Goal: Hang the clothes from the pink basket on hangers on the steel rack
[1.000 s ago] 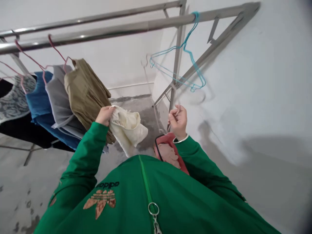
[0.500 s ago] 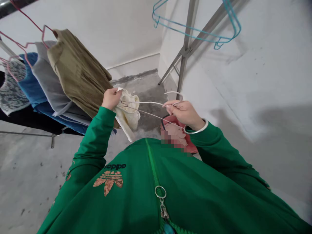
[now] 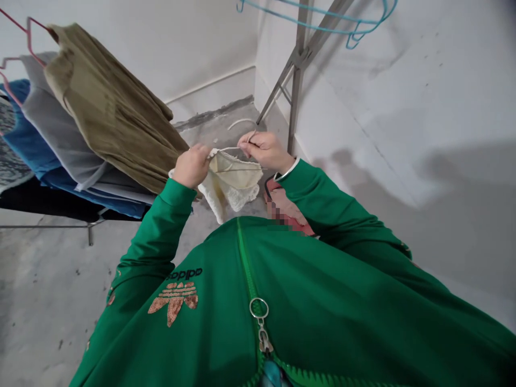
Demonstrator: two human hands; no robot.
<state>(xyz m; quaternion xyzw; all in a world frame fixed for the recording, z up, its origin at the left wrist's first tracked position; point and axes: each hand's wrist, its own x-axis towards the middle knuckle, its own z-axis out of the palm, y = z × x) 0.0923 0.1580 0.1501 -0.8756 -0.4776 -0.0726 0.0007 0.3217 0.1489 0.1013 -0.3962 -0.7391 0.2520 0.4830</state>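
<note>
A thin white wire hanger is pinched near its hook in my right hand, fingers closed. My left hand is closed on the upper edge of a cream-white garment with a fluffy-looking surface. Part of the hanger lies inside the garment's opening, and its lower wire crosses the fabric. The hanger's far end by my left hand is hidden. Cloth hangs down below both hands, in front of my green jacket.
At left hang an olive shirt, a grey garment and blue clothing on red hangers. A metal stand and turquoise wire hangers are at upper right. A pink container-like thing, partly pixelated, sits below my right forearm.
My right hand has moved left towards my left hand, taking the hanger further into the garment. The garment's opening is now spread wider along the wire. The view has shifted slightly.
</note>
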